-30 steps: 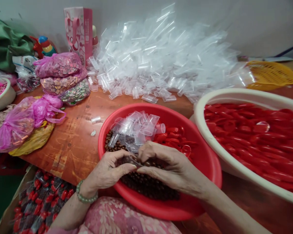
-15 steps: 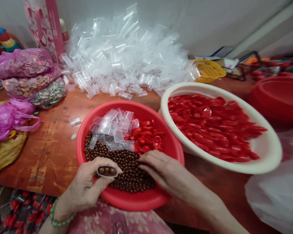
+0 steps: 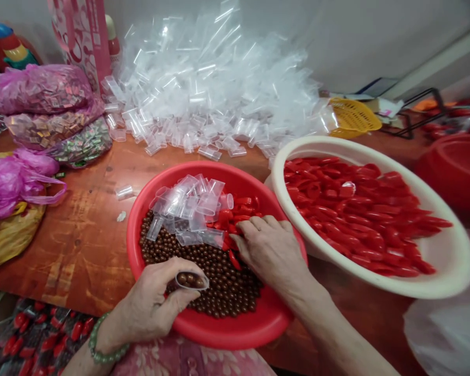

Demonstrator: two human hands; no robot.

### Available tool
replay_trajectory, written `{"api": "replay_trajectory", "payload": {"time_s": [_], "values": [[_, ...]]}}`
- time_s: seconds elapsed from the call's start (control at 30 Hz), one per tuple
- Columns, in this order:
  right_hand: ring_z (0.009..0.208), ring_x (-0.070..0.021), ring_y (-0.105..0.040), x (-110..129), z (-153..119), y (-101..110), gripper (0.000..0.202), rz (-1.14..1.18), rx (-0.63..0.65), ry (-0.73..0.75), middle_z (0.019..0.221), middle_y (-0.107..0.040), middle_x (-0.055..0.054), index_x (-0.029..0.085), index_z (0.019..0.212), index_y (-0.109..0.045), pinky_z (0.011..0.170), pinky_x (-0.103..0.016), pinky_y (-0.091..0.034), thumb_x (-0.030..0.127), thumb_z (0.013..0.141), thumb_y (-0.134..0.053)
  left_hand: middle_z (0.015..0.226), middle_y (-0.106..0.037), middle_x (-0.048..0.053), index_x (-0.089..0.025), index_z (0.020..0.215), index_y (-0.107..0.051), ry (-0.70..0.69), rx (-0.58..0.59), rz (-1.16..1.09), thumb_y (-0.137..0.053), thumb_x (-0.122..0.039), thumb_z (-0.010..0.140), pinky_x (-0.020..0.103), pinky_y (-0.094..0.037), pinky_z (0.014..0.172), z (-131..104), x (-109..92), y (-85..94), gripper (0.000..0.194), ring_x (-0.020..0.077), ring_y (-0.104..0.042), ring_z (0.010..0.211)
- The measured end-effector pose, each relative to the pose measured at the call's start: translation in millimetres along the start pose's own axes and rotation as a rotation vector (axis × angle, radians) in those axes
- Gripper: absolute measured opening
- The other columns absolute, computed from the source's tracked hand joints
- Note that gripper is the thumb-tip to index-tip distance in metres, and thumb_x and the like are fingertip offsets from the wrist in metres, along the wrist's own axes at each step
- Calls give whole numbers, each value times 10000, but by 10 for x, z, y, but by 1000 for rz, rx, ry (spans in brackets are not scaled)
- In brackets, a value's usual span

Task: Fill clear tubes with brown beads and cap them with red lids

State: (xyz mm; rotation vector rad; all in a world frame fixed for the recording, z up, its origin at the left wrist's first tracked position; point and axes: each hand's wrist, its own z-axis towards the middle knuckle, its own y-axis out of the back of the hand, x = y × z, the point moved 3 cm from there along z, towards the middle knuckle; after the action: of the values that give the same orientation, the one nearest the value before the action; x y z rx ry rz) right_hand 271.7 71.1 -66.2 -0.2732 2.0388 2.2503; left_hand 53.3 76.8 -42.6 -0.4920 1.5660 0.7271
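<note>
Over the front left of a red basin point(image 3: 235, 334), my left hand point(image 3: 156, 297) grips a clear plastic tube point(image 3: 191, 280) with brown balls inside, its open end facing up. My right hand point(image 3: 268, 248) reaches into the small red caps point(image 3: 241, 209) at the basin's right side, fingers bent and touching them; whether it has hold of one is hidden. Loose brown balls point(image 3: 219, 282) cover the basin's front and left. Empty clear tubes point(image 3: 196, 201) lie in a heap at its back.
A large heap of clear tubes point(image 3: 215, 94) stands behind. To the right, a cream basin point(image 3: 454, 266) holds many red caps. Plastic bags point(image 3: 43, 94) are stacked at the left. A yellow basket point(image 3: 354, 117) sits at the back, and packed red-capped pieces point(image 3: 35, 339) lie below left.
My right hand has moved from above the brown balls up and right into the red caps. My left hand, still holding the tube, sits slightly lower and further right; the view has shifted a little.
</note>
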Motion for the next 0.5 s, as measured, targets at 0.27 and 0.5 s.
{"api": "replay_trajectory", "payload": {"time_s": [0.27,0.5], "values": [[716,-270,-538,-97,-40,11,224,-32,-32,-30,720,-638,-122,150,780,-606,694,-375,-330,203,926,-444,962,-674,51,-160,1042,-600,69,-42,-69,-502,-254,940,239,-483,787,31,45,9,170,133,-621,864],[711,-252,-562,-191,-124,-3,245,191,-88,-14,754,-659,-97,172,820,-604,693,-370,-364,269,943,-416,940,-672,67,-144,1027,-594,105,-68,-123,-506,-288,933,253,-490,755,42,63,-2,192,151,-628,851]]}}
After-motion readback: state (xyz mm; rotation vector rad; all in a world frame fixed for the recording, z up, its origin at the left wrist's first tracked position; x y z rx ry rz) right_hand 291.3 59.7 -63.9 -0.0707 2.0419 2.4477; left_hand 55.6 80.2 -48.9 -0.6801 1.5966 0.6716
